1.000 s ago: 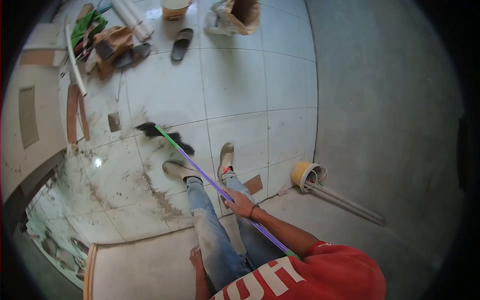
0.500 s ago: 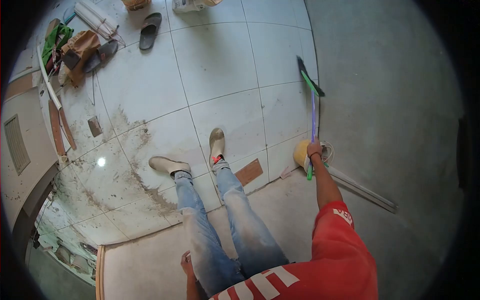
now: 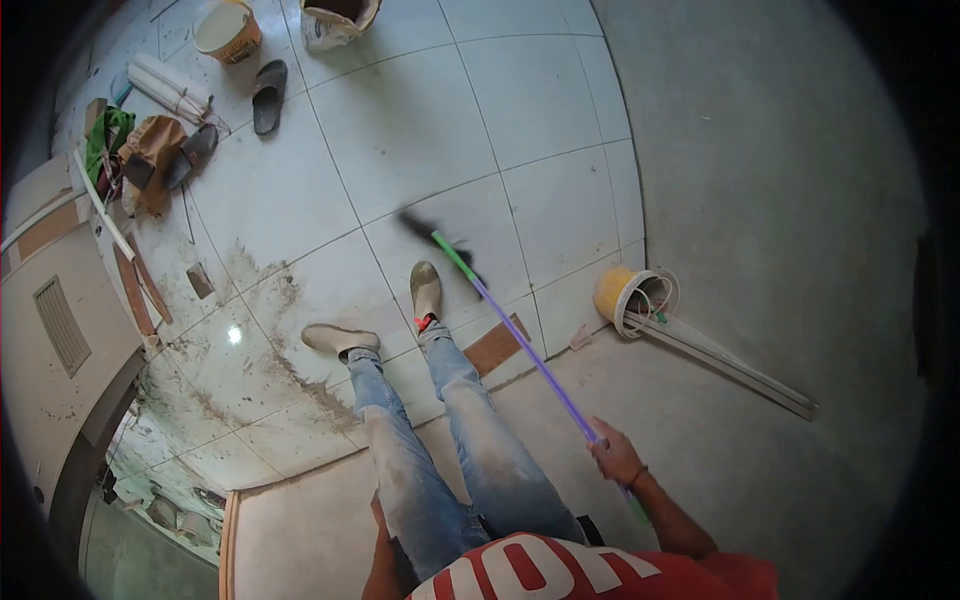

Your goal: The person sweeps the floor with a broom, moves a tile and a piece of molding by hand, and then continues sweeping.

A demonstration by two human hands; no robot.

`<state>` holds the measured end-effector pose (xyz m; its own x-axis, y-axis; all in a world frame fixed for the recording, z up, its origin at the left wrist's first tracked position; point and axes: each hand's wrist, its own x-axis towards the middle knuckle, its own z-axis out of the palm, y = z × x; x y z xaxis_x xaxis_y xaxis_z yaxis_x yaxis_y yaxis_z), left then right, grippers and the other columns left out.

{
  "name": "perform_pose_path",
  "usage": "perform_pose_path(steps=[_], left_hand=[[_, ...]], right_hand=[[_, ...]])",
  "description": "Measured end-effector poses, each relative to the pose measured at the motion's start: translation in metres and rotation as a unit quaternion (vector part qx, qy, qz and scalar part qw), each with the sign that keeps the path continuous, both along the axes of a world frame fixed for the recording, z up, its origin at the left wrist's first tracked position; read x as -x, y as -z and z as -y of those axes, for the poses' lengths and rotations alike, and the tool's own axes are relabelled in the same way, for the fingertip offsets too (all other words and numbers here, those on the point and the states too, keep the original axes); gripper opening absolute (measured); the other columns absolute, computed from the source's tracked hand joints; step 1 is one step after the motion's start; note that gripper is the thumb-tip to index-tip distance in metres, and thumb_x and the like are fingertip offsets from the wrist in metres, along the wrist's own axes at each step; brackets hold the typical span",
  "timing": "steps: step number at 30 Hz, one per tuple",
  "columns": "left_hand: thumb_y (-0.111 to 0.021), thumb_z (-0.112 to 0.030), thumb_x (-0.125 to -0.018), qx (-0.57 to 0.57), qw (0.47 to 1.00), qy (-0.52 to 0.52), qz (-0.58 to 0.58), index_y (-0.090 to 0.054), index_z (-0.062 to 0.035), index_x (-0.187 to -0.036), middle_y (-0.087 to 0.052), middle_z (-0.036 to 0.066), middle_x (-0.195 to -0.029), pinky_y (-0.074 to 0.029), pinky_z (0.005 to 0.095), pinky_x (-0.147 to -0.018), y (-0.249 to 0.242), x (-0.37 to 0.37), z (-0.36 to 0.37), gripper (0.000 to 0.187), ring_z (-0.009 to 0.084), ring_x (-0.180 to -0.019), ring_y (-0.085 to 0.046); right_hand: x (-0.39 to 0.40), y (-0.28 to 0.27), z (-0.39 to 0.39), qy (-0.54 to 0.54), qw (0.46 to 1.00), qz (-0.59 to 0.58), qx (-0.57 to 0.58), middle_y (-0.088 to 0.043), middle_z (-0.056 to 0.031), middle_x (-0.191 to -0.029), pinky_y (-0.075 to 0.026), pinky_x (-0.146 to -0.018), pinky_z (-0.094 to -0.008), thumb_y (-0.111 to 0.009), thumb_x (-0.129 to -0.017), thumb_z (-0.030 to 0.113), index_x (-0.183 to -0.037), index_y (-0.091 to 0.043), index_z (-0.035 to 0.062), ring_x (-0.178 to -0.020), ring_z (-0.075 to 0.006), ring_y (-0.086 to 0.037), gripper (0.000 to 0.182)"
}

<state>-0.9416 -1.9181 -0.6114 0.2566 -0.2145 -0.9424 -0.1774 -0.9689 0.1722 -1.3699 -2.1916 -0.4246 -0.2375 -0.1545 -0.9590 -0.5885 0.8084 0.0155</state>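
My right hand (image 3: 617, 459) is wrapped round the purple handle of a broom (image 3: 545, 372), near its green end. The handle slants up and left across the view to a green head with dark bristles. Those bristles are smeared by motion over the white tiles, just beyond my right boot (image 3: 425, 288). My left hand (image 3: 379, 513) hangs beside my left thigh, partly covered by it. Its fingers are hidden.
Dirt patches (image 3: 265, 275) mark the tiles on the left. A yellow bucket (image 3: 612, 292) lies by the right wall near a long pale bar (image 3: 740, 370). Farther off are a sandal (image 3: 268, 98), another bucket (image 3: 228, 32) and an open sack (image 3: 335, 25). A brown board (image 3: 495, 345) lies near my boots.
The broom has swung from beside the right wall to the tiles ahead of my boots. My right hand has come lower and closer to my body. My left hand's fingers have slipped from sight.
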Motion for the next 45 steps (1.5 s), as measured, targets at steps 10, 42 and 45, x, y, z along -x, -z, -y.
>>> perform_pose_path(steps=[10, 42, 45], left_hand=[[-0.072, -0.013, -0.084, -0.017, 0.994, -0.069, 0.082, -0.070, -0.0060, -0.111, -0.071, 0.010, -0.082, -0.053, 0.0367, -0.071, -0.012, -0.002, 0.004, 0.027, 0.0212, -0.077, -0.068], [-0.063, -0.014, -0.089, 0.043, 0.717, -0.695, 0.046, -0.063, -0.0034, -0.121, -0.067, 0.011, -0.099, -0.055, 0.0333, -0.070, 0.012, -0.039, -0.036, 0.034, 0.0193, -0.082, -0.066], [-0.065, -0.016, -0.087, 0.034, 0.767, -0.623, 0.153, -0.065, -0.0027, -0.120, -0.069, 0.012, -0.104, -0.053, 0.0346, -0.081, 0.039, -0.020, -0.009, 0.035, 0.0218, -0.091, -0.067]], right_hand=[[0.030, 0.140, 0.052, -0.177, 0.923, -0.096, 0.328, -0.054, -0.0323, -0.132, -0.045, -0.100, -0.0500, -0.053, -0.089, 0.010, -0.146, -0.039, -0.0020, -0.119, -0.0476, -0.054, 0.060], [-0.520, 0.112, -0.030, -0.660, 0.703, 0.197, 0.180, -0.065, -0.0314, -0.103, -0.051, -0.081, -0.0550, -0.056, -0.081, 0.010, -0.148, -0.036, 0.0052, -0.088, -0.0497, -0.064, 0.070], [-0.518, 0.105, 0.015, -0.685, 0.623, 0.317, 0.204, -0.063, -0.0318, -0.110, -0.049, -0.086, -0.0542, -0.053, -0.084, 0.008, -0.148, -0.036, 0.0092, -0.095, -0.0506, -0.062, 0.066]])
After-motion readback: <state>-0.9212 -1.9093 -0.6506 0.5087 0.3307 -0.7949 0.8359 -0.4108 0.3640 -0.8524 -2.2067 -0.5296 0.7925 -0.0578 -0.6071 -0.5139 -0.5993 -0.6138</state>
